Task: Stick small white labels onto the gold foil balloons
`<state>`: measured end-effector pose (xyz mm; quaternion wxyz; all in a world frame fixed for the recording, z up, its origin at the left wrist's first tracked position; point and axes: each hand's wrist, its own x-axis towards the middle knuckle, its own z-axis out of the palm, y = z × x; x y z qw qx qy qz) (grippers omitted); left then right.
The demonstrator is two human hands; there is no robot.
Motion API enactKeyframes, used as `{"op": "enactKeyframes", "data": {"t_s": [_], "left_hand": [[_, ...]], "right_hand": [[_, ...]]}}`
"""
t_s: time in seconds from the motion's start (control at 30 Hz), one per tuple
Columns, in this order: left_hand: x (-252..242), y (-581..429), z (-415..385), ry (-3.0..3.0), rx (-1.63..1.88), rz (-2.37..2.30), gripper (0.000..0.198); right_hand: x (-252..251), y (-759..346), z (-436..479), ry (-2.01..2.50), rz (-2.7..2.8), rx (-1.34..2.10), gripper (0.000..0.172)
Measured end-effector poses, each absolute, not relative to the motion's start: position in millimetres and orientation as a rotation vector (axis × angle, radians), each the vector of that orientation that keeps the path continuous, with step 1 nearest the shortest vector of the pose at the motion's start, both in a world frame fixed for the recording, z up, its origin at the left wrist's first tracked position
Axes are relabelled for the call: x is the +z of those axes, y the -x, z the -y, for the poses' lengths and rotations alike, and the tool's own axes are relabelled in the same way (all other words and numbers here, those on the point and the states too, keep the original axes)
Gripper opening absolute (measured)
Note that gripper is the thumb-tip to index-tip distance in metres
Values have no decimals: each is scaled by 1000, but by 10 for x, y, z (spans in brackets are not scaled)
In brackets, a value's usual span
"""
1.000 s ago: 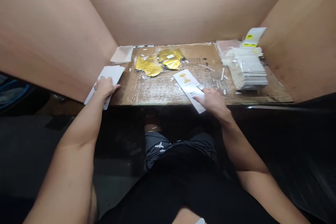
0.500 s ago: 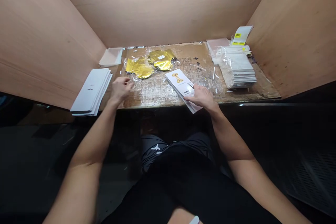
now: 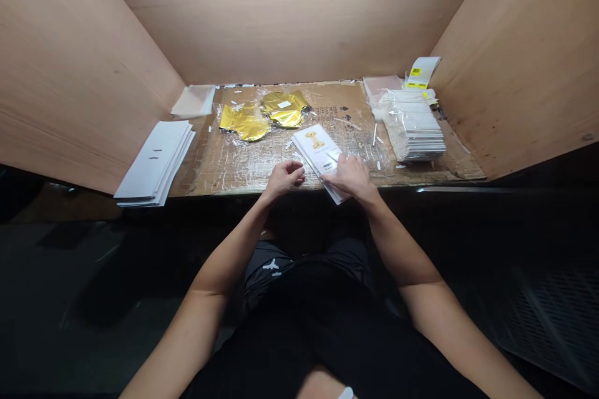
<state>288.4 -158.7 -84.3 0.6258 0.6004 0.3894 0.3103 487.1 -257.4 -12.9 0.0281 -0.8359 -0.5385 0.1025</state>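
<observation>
My right hand (image 3: 350, 176) is closed on the lower part of a flat white packet (image 3: 311, 148) with a gold letter-shaped balloon printed on it. The packet lies slanted over the table's front edge, its lower end jutting out. A small pale strip shows by the right fingertips, too blurred to name. Just left of the packet, my left hand (image 3: 285, 178) hovers with its fingers curled in. Whether anything is pinched there is hidden. Behind the packet lie two gold foil balloons (image 3: 244, 123) in clear bags, one bearing a white label.
A stack of white packets (image 3: 152, 159) lies at the left edge. To the right sits a bundle of white packets (image 3: 418, 128) in clear plastic, with a label strip (image 3: 422, 70) behind it. Clear bags (image 3: 193, 100) lie at the back left. Wooden panels enclose three sides.
My left hand has moved right from beside the left stack to just beside the packet. My right hand stays on the packet. The view has shifted slightly.
</observation>
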Motion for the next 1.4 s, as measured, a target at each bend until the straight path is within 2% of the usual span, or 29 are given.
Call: {"op": "enactKeyframes", "data": {"t_s": [0.2, 0.37, 0.47, 0.57, 0.73, 0.8, 0.9, 0.97, 1.03, 1.13, 1.27, 1.4], "left_hand": [[-868, -2869, 1603, -1315, 709, -871, 39], [-886, -2843, 1626, -1296, 722, -862, 31], [-849, -2839, 1665, -1249, 741, -851, 33], [-763, -2913, 1724, -1169, 768, -822, 40], [-607, -3470, 1715, -929, 820, -747, 41], [-556, -3741, 1649, -844, 935, -792, 34], [-464, -3934, 1526, -834, 1073, -807, 38], [-383, -3877, 1457, -886, 1128, -749, 42], [-291, -3718, 1411, -1018, 1168, -639, 42], [-166, -3420, 1384, -1231, 1250, -503, 40], [-121, -3009, 1397, -1345, 1314, -575, 40], [-232, -2632, 1437, -1319, 1266, -698, 40]], "right_hand": [[-204, -4790, 2525, 2598, 1709, 324, 84], [-57, -4983, 2471, 2548, 1643, 419, 68], [14, -5179, 2447, 2484, 1532, 511, 56], [72, -5305, 2454, 2422, 1441, 457, 51], [134, -5092, 2508, 2363, 1504, 224, 53], [127, -4985, 2537, 2319, 1586, 140, 60], [110, -5017, 2565, 2206, 1657, 83, 73], [119, -5132, 2541, 2108, 1596, 26, 72], [146, -5218, 2464, 1968, 1544, 55, 58], [183, -5151, 2275, 1735, 1602, 275, 40], [197, -4808, 2152, 1678, 1691, 315, 33], [234, -4502, 2342, 1877, 1780, 314, 43]]}}
